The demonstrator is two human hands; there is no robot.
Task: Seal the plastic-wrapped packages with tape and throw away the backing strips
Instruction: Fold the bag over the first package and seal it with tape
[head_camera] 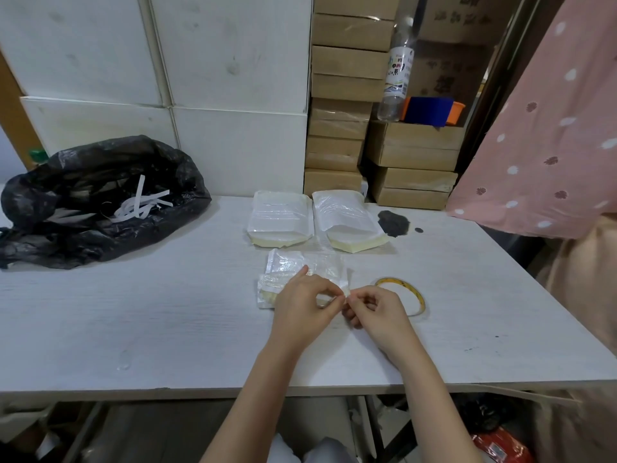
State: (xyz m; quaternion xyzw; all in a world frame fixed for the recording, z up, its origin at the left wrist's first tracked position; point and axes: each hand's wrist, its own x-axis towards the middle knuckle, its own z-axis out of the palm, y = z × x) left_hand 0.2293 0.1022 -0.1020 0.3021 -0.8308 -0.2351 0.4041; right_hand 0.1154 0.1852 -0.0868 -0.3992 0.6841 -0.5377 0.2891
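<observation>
A plastic-wrapped package (pixel 293 267) lies in front of me on the white table (pixel 150 312). My left hand (pixel 302 304) rests over its near right part, index finger stretched onto the wrap, thumb and a finger pinching a small white strip end at the package's right edge. My right hand (pixel 374 310) pinches the same strip end from the right, fingers curled. A thin roll of yellow tape (pixel 419 294) lies flat just right of my right hand. Two more wrapped packages (pixel 280 215) (pixel 347 215) lie side by side behind.
A black rubbish bag (pixel 90 198) with white backing strips (pixel 140 205) inside sits at the table's left. A dark stain (pixel 394 222) marks the table at the back right. Cardboard boxes (pixel 340 128) and a plastic bottle (pixel 397 68) stand behind. A pink spotted curtain (pixel 551 128) hangs at right.
</observation>
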